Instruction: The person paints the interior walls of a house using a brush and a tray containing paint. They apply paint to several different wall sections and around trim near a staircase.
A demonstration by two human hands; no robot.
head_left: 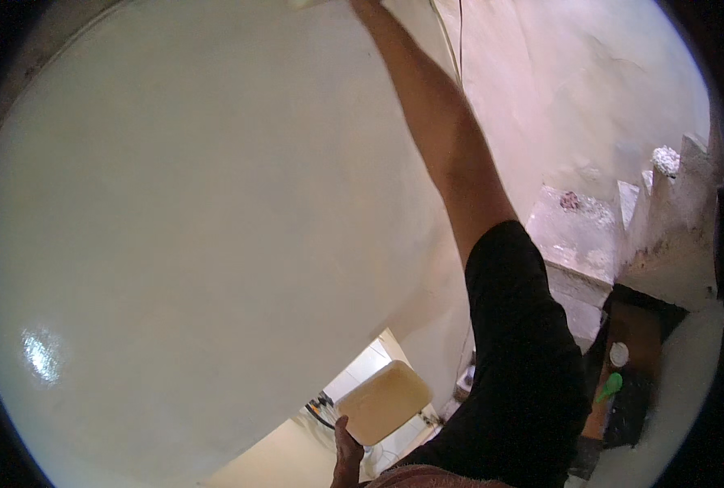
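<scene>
My left hand (347, 455) is low in the middle, with its thumb over the near left edge of a beige rectangular tub (384, 403). The tub is tilted, and its shallow inside looks pale and smooth. My right arm, in a black sleeve, stretches up across a broad, pale cream plastered surface (215, 203). The wrist of my right hand (365, 5) reaches the top edge of the head view, where the fingers are cut off. A sliver of a whitish thing (306, 3) shows beside it; I cannot tell whether it is held.
Whitish, stained steps (573, 236) and a rough ledge (671, 220) lie to the right. Below them, a brown board (632, 333) bears a white round thing (619, 354) and a green thing (610, 386). Dark cables (321, 411) hang by the tub. A thin cord (461, 41) runs down at the top.
</scene>
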